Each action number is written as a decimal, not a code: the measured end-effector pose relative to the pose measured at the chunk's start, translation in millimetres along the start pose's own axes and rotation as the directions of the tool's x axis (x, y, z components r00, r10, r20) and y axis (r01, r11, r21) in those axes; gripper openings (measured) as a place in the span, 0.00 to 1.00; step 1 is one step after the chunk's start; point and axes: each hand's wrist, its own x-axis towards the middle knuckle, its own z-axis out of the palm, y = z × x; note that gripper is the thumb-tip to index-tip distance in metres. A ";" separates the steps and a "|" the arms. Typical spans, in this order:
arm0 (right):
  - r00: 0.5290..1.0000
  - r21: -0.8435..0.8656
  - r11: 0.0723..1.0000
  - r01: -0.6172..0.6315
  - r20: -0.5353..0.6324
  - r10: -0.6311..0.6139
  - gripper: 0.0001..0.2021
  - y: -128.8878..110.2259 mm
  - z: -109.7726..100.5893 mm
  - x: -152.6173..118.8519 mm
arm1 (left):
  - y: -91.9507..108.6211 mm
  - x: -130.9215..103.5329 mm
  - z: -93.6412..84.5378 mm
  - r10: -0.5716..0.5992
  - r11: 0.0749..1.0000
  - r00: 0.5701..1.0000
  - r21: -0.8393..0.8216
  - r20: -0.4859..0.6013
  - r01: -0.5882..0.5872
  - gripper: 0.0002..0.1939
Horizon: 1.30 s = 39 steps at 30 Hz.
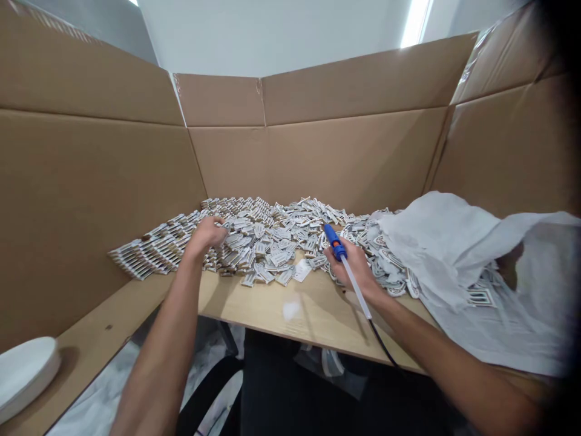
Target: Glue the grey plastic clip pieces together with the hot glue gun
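Many small white and grey flat pieces lie heaped along the back of the wooden table. At the left they stand in overlapping rows. My left hand is over the edge between the rows and the loose heap, its fingers bent together; whatever is between the fingertips is too small to make out. In my right hand is a blue glue gun, nose pointing up and away, with a long whitish glue stick out of its rear and a black cord trailing toward me.
Cardboard walls enclose the table at the back and sides. White wrapping sheet covers pieces at the right. A round white container sits at the lower left. A small white card lies before the heap. Below the front edge is a black chair arm.
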 end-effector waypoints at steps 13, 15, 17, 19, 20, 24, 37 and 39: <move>0.998 0.009 0.999 0.042 0.048 -0.042 0.10 -3.7 2.5 -1.4 | -16.1 29.9 18.3 0.013 1.000 1.000 -0.018 -0.020 -0.013 0.11; 0.998 0.002 0.999 0.042 0.047 -0.042 0.10 -4.2 2.9 -1.3 | -20.0 27.2 18.8 0.017 0.998 0.999 -0.058 -0.045 -0.020 0.13; 0.998 0.004 0.999 0.053 0.044 -0.053 0.10 -4.8 3.1 -1.3 | -22.8 23.5 17.1 0.031 0.995 0.999 -0.095 -0.041 -0.034 0.16; 0.997 0.017 0.998 0.067 0.046 -0.067 0.10 -5.2 2.9 -1.5 | -26.0 20.5 14.3 0.054 0.990 0.999 -0.130 0.000 -0.054 0.20; 0.996 0.023 0.997 0.072 0.050 -0.073 0.10 -5.4 2.7 -1.6 | -28.1 19.6 12.7 0.069 0.988 0.997 -0.139 0.019 -0.066 0.22; 0.996 0.033 0.997 0.066 0.053 -0.068 0.10 -5.8 1.9 -1.5 | -38.5 21.7 7.5 0.115 0.989 0.993 -0.089 -0.001 -0.115 0.24; 0.996 -0.031 1.000 -0.001 0.093 0.004 0.05 -5.7 -1.6 1.0 | -3.1 -24.0 23.9 0.231 0.972 0.905 0.123 -0.356 -0.200 0.11; 0.990 -0.070 0.998 -0.002 0.140 0.011 0.05 -2.7 -0.5 1.4 | 13.5 -53.5 36.5 0.217 0.975 0.937 0.100 -0.274 -0.197 0.09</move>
